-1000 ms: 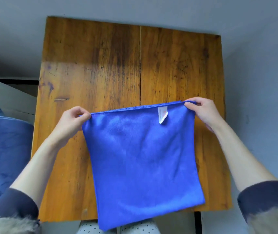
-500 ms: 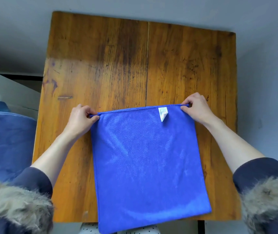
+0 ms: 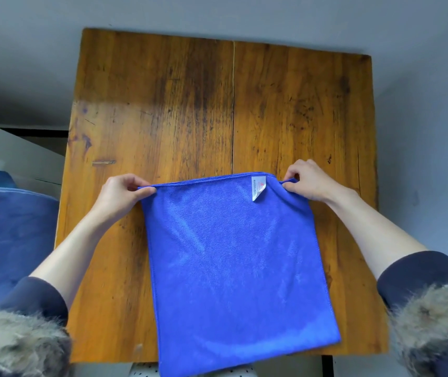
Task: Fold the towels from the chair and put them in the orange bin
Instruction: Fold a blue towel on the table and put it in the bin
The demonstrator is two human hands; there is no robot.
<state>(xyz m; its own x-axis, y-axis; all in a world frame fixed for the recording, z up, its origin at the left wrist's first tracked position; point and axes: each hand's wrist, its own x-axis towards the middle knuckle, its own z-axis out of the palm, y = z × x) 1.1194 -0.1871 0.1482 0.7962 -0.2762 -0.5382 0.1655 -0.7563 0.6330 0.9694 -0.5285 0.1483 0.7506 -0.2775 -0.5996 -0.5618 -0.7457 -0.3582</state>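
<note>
Head view: blue towel (image 3: pixel 233 268) covers wooden table (image 3: pixel 163 104), both corners pinched.

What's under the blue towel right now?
The wooden table lies under most of the towel; its near edge hangs past the table's front. Whatever the cloth covers cannot be seen. Both hands pinch its far corners.

A royal-blue towel (image 3: pixel 233 268) bearing a white tag (image 3: pixel 257 188) is lying on the table (image 3: pixel 163 104), which is showing streaky orange-brown wood.
</note>
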